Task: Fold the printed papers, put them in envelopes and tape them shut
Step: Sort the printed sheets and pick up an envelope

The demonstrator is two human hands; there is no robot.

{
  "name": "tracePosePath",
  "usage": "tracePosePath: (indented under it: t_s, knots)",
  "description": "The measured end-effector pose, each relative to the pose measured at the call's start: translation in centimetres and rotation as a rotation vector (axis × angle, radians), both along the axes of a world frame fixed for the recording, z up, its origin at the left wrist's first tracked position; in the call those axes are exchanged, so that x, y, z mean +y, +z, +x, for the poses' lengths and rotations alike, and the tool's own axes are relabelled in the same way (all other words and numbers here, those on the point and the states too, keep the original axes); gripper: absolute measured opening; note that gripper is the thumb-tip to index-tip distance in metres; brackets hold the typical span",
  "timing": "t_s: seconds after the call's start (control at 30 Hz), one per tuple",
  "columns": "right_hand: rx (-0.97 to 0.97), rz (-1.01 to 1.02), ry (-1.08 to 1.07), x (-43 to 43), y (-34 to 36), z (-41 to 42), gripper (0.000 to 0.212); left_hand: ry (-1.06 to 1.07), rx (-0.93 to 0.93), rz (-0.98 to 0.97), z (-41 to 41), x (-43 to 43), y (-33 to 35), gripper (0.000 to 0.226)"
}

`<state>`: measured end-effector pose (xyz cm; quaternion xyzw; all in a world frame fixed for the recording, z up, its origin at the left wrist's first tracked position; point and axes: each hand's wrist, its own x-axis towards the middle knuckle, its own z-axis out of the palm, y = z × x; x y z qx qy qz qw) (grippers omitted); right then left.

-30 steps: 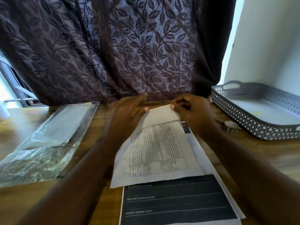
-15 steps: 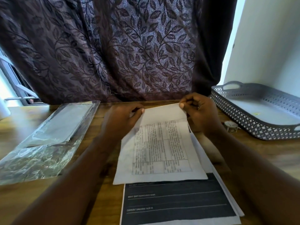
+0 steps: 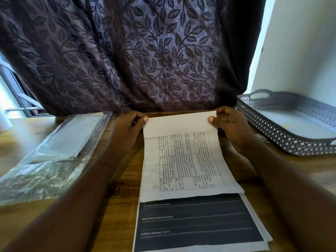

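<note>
A printed paper (image 3: 189, 160) with a table of text lies lengthwise in front of me, its far end lifted and curled back toward me. My left hand (image 3: 127, 130) pinches its far left corner. My right hand (image 3: 229, 124) pinches its far right corner. Its near end rests on a stack of printed papers (image 3: 198, 222) whose top sheet is dark with white lines. A clear plastic pack of envelopes (image 3: 60, 148) lies on the wooden table (image 3: 118, 197) at the left.
A grey perforated tray (image 3: 291, 124) with handles stands at the right, against a white wall. A dark leaf-patterned curtain (image 3: 145, 51) hangs right behind the table's far edge. A window frame shows at the far left.
Both hands have spread apart and moved away from me along the paper's far edge. The sheet is now stretched wider and straighter, its far end folded over.
</note>
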<state>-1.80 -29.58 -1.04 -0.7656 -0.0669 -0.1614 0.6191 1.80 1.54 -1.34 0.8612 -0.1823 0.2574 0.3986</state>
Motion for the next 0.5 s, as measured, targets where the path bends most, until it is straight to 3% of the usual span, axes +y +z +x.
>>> tracePosePath:
  t_s: [0.17,0.33,0.5]
  knots:
    - [0.070,-0.037,0.066,0.0,-0.2,-0.1,0.018,0.005,0.026,-0.046,-0.1,-0.2,0.0,0.006]
    - [0.023,0.068,-0.017,0.0,-0.4,0.2,0.020,-0.232,0.339,-0.450,-1.3,-1.9,0.2,0.021]
    - [0.056,0.089,0.037,-0.4,-0.4,0.4,0.034,-0.297,0.403,-0.454,-1.3,-2.1,-0.3,0.017]
